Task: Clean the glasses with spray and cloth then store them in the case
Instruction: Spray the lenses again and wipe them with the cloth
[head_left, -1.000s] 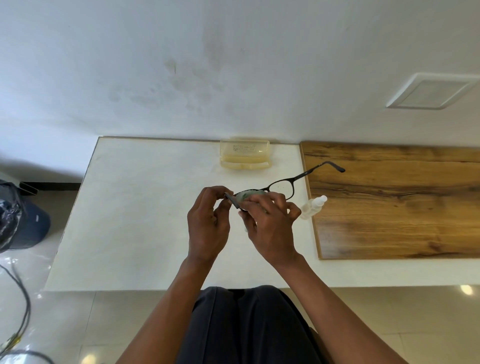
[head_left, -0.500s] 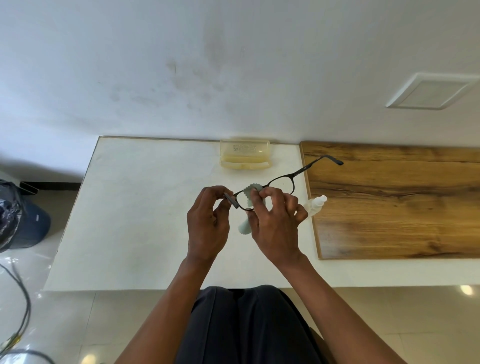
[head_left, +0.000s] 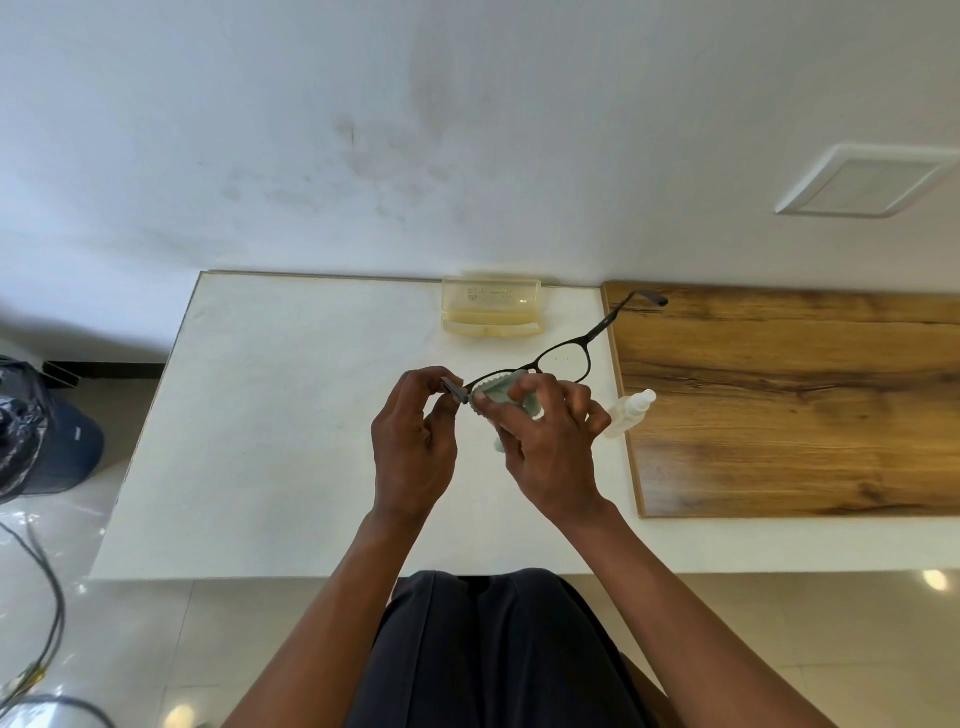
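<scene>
The black-framed glasses (head_left: 563, 358) are held up above the white table (head_left: 270, 426), one temple arm pointing up and to the right. My left hand (head_left: 415, 447) pinches the frame's left end. My right hand (head_left: 545, 441) holds a pale green cloth (head_left: 501, 387) pinched around the left lens, which is hidden by it. The right lens is bare. A small clear spray bottle (head_left: 631, 413) lies on the table just right of my right hand. The translucent yellow case (head_left: 491, 306) sits shut at the table's far edge by the wall.
A wooden board (head_left: 805, 405) covers the table's right part. A dark bin with a black bag (head_left: 36, 431) stands on the floor at the left, with cables (head_left: 41, 623) near it. My lap is at the table's front edge.
The cloth has shifted over the left lens under my right fingers, and the glasses have tilted slightly. My left hand has stayed in place.
</scene>
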